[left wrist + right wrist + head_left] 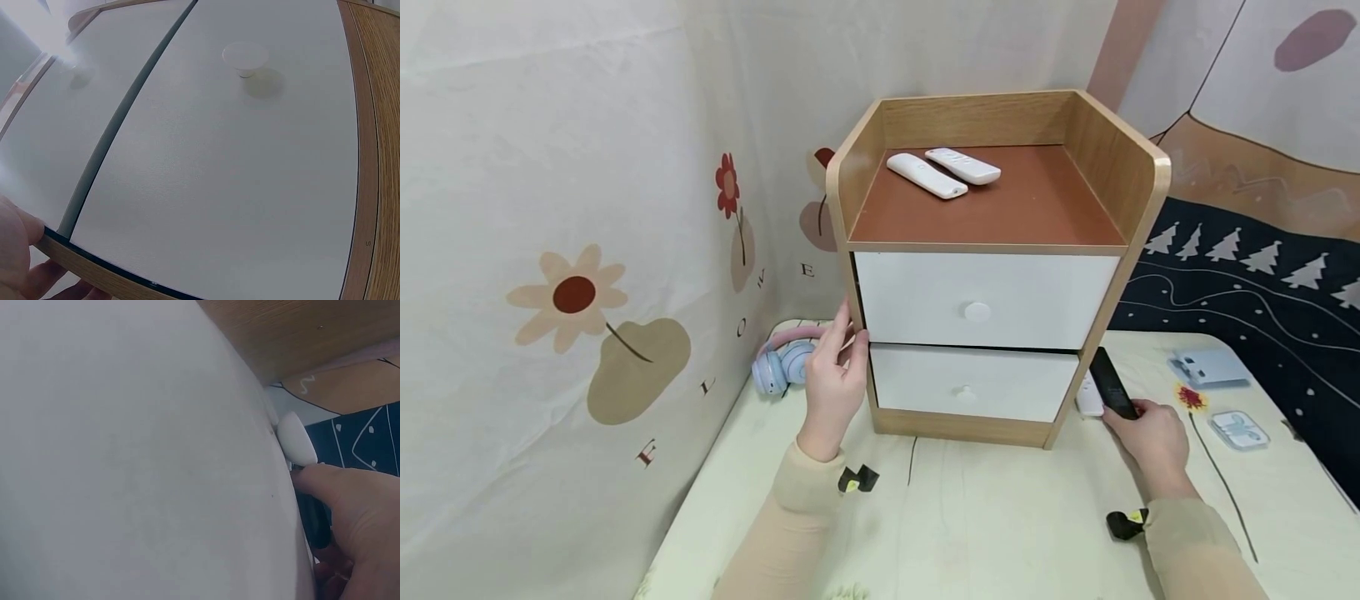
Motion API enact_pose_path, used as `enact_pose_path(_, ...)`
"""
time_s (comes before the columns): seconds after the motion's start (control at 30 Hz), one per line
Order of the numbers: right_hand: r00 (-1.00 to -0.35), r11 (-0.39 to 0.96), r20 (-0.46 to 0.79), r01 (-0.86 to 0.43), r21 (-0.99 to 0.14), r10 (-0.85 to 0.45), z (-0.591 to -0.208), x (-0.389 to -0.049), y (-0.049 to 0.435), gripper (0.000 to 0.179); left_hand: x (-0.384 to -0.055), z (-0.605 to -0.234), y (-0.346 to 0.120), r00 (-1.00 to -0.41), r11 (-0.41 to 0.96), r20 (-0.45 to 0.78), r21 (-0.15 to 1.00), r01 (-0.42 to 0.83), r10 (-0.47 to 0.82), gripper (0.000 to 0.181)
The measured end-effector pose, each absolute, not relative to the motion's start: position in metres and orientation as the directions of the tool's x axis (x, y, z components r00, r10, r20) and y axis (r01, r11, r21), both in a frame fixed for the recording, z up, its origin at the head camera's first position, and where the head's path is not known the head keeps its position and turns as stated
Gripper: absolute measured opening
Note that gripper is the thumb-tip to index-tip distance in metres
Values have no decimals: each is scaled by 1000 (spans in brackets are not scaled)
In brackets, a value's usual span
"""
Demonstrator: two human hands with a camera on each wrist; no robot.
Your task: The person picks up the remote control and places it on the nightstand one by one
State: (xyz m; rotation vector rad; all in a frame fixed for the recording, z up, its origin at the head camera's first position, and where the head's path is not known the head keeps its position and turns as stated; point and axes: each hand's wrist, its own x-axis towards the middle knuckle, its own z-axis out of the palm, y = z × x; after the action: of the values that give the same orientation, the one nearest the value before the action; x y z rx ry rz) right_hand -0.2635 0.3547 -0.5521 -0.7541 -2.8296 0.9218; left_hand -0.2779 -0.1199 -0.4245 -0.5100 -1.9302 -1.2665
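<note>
A small wooden cabinet [1093, 158] with two white drawers [925, 300] stands on the cream-covered table [1000, 517]. Two white remotes [927, 176] lie on its brown top. My left hand [838, 367] grips the cabinet's left front edge between the drawers, thumb at the front; in the left wrist view its fingers [19, 250] wrap the wooden edge [81, 262] below a round knob [245, 56]. My right hand [1150, 429] holds a black remote [1110, 383] at the cabinet's right side, next to a white remote [1087, 397]. The right wrist view shows that white remote [297, 440] and my right hand's thumb [334, 487].
Pink and blue headphones [782, 362] lie left of the cabinet by the flowered wall cloth. A grey phone stand [1206, 367] and a clear earbud case [1238, 429] sit on the table's right side. A dark tree-patterned blanket [1247, 275] lies beyond.
</note>
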Motion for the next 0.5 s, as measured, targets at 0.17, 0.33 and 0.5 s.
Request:
enact_pose_path(0.17,-864,676,-86,446,-586,496,-554,-262,356,77,-278,-424,-120,-631,429,772,595,679,-72,55)
enact_pose_path(0.33,-848,642,-73,452,-619,526,-556,-262,355,79,-278,-424,-120,-630,427,773,596,680,-76,55)
enact_pose_path(0.5,-830,606,-58,450,-657,554,-556,-260,353,78,-278,-424,-120,-642,418,764,607,676,-72,55)
